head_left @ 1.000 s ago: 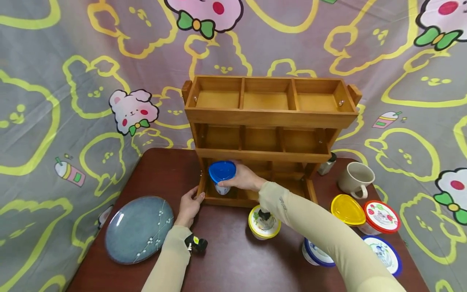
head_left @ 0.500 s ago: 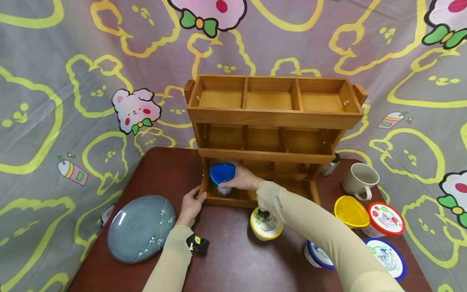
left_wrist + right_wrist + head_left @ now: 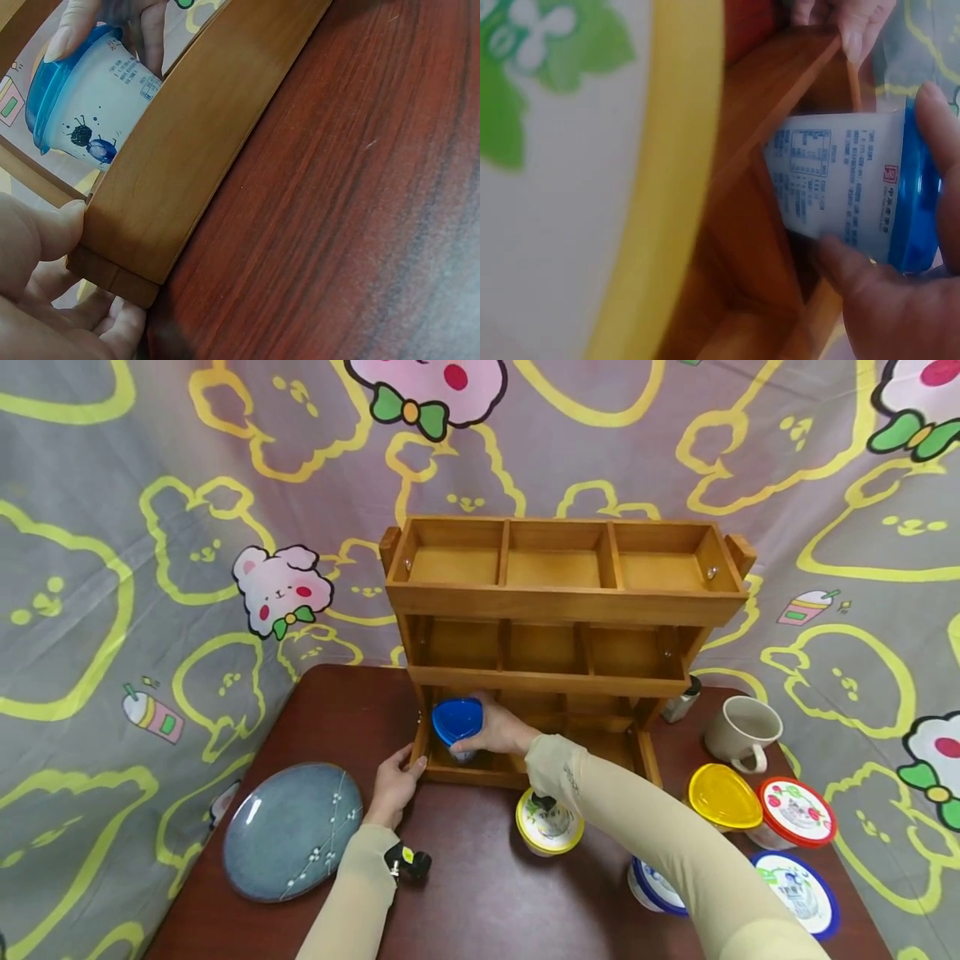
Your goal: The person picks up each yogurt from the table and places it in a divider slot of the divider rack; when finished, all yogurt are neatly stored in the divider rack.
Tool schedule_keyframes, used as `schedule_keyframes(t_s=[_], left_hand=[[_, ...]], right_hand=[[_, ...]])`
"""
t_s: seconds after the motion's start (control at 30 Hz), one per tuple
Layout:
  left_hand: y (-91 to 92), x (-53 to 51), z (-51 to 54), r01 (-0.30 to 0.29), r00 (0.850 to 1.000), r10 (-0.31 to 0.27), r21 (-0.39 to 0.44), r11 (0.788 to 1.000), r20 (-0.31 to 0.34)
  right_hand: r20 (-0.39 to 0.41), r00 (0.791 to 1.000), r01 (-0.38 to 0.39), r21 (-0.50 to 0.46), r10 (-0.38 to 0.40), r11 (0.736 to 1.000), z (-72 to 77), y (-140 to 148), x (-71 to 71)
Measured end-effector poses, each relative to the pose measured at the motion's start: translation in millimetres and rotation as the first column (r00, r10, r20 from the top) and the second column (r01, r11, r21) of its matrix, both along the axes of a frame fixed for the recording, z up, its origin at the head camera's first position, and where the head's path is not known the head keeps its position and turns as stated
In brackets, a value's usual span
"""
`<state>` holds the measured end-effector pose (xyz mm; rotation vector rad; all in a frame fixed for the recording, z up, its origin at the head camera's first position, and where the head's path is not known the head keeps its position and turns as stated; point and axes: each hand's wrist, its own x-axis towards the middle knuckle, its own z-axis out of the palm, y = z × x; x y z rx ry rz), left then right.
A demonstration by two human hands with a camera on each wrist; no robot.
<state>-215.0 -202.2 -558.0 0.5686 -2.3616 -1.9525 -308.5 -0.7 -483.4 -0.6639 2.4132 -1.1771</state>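
My right hand (image 3: 498, 728) holds a white plastic yogurt cup (image 3: 836, 176) with a blue lid (image 3: 457, 720). The cup sits tilted in the left compartment of the bottom tier of a wooden shelf (image 3: 566, 604); in the right wrist view its lower end is hidden behind the wood. At that tier's front left corner, my left hand (image 3: 395, 787) grips the wood, thumb above and fingers round the outer side, as the left wrist view shows. Just below my right wrist stands a yellow-rimmed tub (image 3: 550, 823), which fills the left of the right wrist view.
A grey-blue plate (image 3: 288, 827) lies left on the dark red table (image 3: 480, 893). To the right are a beige mug (image 3: 738, 731), a small jar (image 3: 681, 700), a yellow-lidded cup (image 3: 723, 796), a red-rimmed tub (image 3: 797, 812) and blue-rimmed tubs (image 3: 798, 893), one partly behind my right arm.
My right hand has lowered the blue-lidded yogurt cup slightly into the compartment. The left hand keeps its grip on the shelf corner. The head view has shifted a little.
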Motion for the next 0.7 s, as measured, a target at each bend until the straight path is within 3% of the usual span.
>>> schedule_keyframes(t_s=[0.2, 0.37, 0.53, 0.63, 0.7], left_hand=[[5.7, 2.3, -1.2, 0.01, 1.0, -0.01, 0.015, 1.0, -0.009], [6.0, 2.2, -0.6, 0.014, 1.0, -0.014, 0.012, 1.0, -0.021], [2.8, 1.7, -0.1, 0.028, 0.999, -0.028, 0.009, 1.0, -0.02], [0.1, 1.8, 0.0, 0.03, 0.999, -0.029, 0.015, 0.999, -0.019], [-1.7, 1.8, -0.1, 0.03, 0.999, -0.03, 0.013, 0.999, -0.022]], right_hand=[[-0.001, 1.0, 0.001, 0.039, -0.001, 0.999, 4.7, 13, 5.9], [0.048, 0.998, 0.038, 0.099, -0.043, 0.994, 27.0, 37, 18.7], [0.043, 0.991, 0.12, 0.145, -0.127, 0.982, 56.5, 70, 47.4], [-0.037, 0.984, 0.18, 0.121, -0.177, 0.976, 68.1, 89, 72.1], [-0.088, 0.973, 0.22, 0.054, -0.215, 0.974, 72.2, 100, 91.3]])
